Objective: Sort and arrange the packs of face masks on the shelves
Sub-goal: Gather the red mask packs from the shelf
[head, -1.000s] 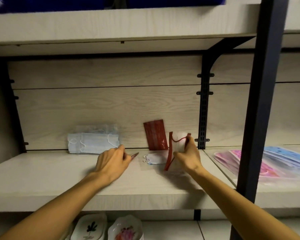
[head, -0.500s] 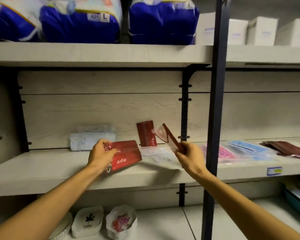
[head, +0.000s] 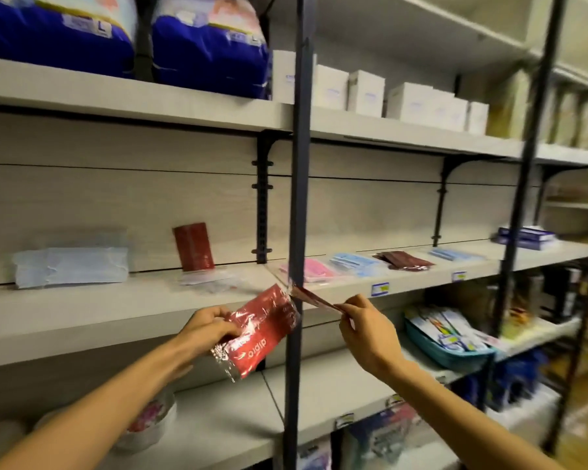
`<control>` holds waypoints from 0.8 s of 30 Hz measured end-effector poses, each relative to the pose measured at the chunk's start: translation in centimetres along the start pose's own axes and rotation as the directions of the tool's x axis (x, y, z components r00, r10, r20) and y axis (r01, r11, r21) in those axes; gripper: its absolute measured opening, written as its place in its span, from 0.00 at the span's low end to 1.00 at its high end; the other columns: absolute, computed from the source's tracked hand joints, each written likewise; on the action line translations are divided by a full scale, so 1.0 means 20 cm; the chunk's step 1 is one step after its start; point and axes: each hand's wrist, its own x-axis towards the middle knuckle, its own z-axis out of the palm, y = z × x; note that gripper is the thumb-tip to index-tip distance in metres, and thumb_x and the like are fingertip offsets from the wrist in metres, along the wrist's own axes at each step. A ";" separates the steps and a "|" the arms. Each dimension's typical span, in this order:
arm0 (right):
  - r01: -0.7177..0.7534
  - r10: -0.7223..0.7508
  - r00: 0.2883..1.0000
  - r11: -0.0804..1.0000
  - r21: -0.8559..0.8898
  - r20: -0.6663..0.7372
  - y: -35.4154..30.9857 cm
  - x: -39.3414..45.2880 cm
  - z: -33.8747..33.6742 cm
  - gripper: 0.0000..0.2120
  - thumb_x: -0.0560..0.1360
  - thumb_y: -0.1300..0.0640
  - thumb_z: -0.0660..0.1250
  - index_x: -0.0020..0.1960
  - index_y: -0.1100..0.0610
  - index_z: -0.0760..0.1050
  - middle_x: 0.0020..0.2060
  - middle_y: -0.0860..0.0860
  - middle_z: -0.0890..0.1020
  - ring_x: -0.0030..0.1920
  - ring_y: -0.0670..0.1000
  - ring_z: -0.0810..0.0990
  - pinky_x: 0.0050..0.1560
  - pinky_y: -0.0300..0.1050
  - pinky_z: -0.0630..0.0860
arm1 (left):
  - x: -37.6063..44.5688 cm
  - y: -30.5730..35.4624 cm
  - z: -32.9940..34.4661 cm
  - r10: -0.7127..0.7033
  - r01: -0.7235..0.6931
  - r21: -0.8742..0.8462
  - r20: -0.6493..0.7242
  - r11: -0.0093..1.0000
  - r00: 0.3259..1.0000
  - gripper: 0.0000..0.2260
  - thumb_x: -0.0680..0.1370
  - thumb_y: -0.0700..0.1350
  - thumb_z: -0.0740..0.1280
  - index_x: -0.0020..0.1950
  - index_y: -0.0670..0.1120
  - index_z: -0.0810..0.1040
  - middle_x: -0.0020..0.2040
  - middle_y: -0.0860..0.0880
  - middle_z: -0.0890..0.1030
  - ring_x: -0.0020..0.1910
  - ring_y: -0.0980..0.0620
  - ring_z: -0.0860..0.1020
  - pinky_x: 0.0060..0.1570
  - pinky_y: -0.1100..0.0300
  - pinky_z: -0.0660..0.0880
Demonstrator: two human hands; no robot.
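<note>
My left hand grips a shiny red mask pack in front of the middle shelf. My right hand pinches a thin dark red pack edge-on, just right of the dark upright post. On the shelf stand a pale blue pack at the left and a dark red pack leaning on the back wall. A clear pack lies flat before it. Farther right lie pink packs, blue packs and maroon packs.
Blue bulk bags and white boxes fill the upper shelf. A teal tray of goods sits on the lower right shelf. Patterned bowls sit lower left. A second dark post stands at the right.
The view has swung right and back. Both hands have drawn away from the shelf toward me, each holding its red pack, now lower and in front of the shelf edge.
</note>
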 end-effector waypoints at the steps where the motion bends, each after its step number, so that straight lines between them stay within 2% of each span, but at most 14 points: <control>1: -0.018 0.018 1.000 1.000 -0.023 -0.007 0.06 -0.01 -0.04 0.14 0.80 0.56 0.63 0.63 0.48 0.80 0.53 0.45 0.79 0.49 0.51 0.80 0.44 0.47 0.77 | 0.01 0.02 0.08 0.011 -0.011 0.005 0.041 1.000 0.999 0.11 0.75 0.30 0.69 0.54 0.40 0.77 0.41 0.43 0.85 0.34 0.51 0.82 0.32 0.61 0.78; 4: -0.082 0.078 0.996 0.993 -0.086 -0.049 0.25 -0.03 -0.15 0.17 0.78 0.58 0.64 0.64 0.46 0.79 0.55 0.47 0.83 0.52 0.53 0.82 0.46 0.48 0.77 | 0.07 0.08 0.32 0.051 -0.053 0.015 0.111 0.998 0.992 0.15 0.74 0.30 0.69 0.58 0.41 0.76 0.50 0.39 0.84 0.39 0.47 0.82 0.34 0.59 0.78; 6: -0.130 0.120 0.990 0.980 -0.153 -0.072 0.39 -0.03 -0.21 0.15 0.78 0.56 0.64 0.64 0.47 0.77 0.52 0.50 0.85 0.49 0.56 0.83 0.41 0.46 0.72 | 0.14 0.12 0.48 0.080 -0.081 0.003 0.137 0.997 0.987 0.18 0.74 0.29 0.69 0.61 0.43 0.75 0.53 0.39 0.84 0.40 0.47 0.82 0.34 0.60 0.78; 8: -0.173 0.165 0.985 0.964 -0.202 -0.057 0.55 -0.01 -0.24 0.13 0.79 0.51 0.63 0.63 0.48 0.74 0.49 0.52 0.86 0.47 0.58 0.83 0.38 0.47 0.68 | 0.23 0.16 0.64 0.095 -0.092 -0.024 0.159 0.995 0.983 0.20 0.74 0.28 0.67 0.62 0.43 0.74 0.50 0.39 0.84 0.36 0.48 0.81 0.31 0.61 0.77; 10: -0.201 0.195 0.980 0.952 -0.233 -0.049 0.73 0.04 -0.27 0.11 0.80 0.50 0.60 0.60 0.48 0.74 0.47 0.52 0.85 0.46 0.58 0.82 0.38 0.49 0.71 | 0.34 0.20 0.80 0.108 -0.101 -0.048 0.164 0.994 0.981 0.21 0.74 0.26 0.65 0.63 0.43 0.74 0.46 0.37 0.83 0.32 0.48 0.79 0.29 0.62 0.76; 12: -0.201 0.194 0.980 0.947 -0.250 -0.052 0.92 0.10 -0.29 0.12 0.79 0.51 0.60 0.60 0.47 0.77 0.48 0.51 0.86 0.47 0.56 0.82 0.41 0.50 0.74 | 0.46 0.24 0.96 0.130 -0.122 -0.058 0.152 0.991 0.980 0.22 0.74 0.25 0.64 0.64 0.43 0.74 0.46 0.39 0.83 0.32 0.49 0.78 0.29 0.63 0.75; 15: -0.161 0.151 0.987 0.961 -0.226 -0.063 1.19 0.20 -0.33 0.16 0.79 0.55 0.61 0.63 0.45 0.80 0.52 0.47 0.85 0.51 0.53 0.82 0.48 0.49 0.77 | 0.65 0.32 1.20 0.140 -0.135 -0.043 0.141 0.990 0.980 0.23 0.75 0.25 0.63 0.66 0.42 0.75 0.51 0.40 0.82 0.35 0.49 0.78 0.31 0.63 0.76; 17: -0.145 0.137 0.989 0.961 -0.235 -0.053 1.38 0.28 -0.35 0.16 0.80 0.55 0.61 0.63 0.45 0.80 0.54 0.45 0.85 0.53 0.51 0.82 0.50 0.48 0.77 | 0.78 0.39 1.35 0.150 -0.150 -0.004 0.119 0.989 0.981 0.21 0.75 0.26 0.64 0.66 0.42 0.76 0.55 0.39 0.81 0.36 0.51 0.79 0.29 0.66 0.75; 20: -0.104 0.102 0.995 0.964 -0.245 -0.024 1.65 0.40 -0.38 0.15 0.79 0.54 0.62 0.62 0.46 0.80 0.56 0.44 0.84 0.56 0.50 0.82 0.51 0.48 0.78 | 0.96 0.51 1.57 0.160 -0.163 0.037 0.079 0.986 0.984 0.18 0.77 0.29 0.65 0.65 0.43 0.77 0.55 0.41 0.80 0.40 0.52 0.79 0.29 0.71 0.75; 24: -0.066 0.070 0.998 0.965 -0.255 0.007 1.92 0.57 -0.41 0.18 0.79 0.56 0.63 0.67 0.48 0.78 0.61 0.46 0.83 0.61 0.52 0.80 0.58 0.48 0.76 | 1.18 0.59 1.79 0.153 -0.155 0.051 0.040 0.987 0.987 0.19 0.77 0.30 0.66 0.66 0.43 0.77 0.56 0.41 0.81 0.42 0.50 0.81 0.37 0.64 0.77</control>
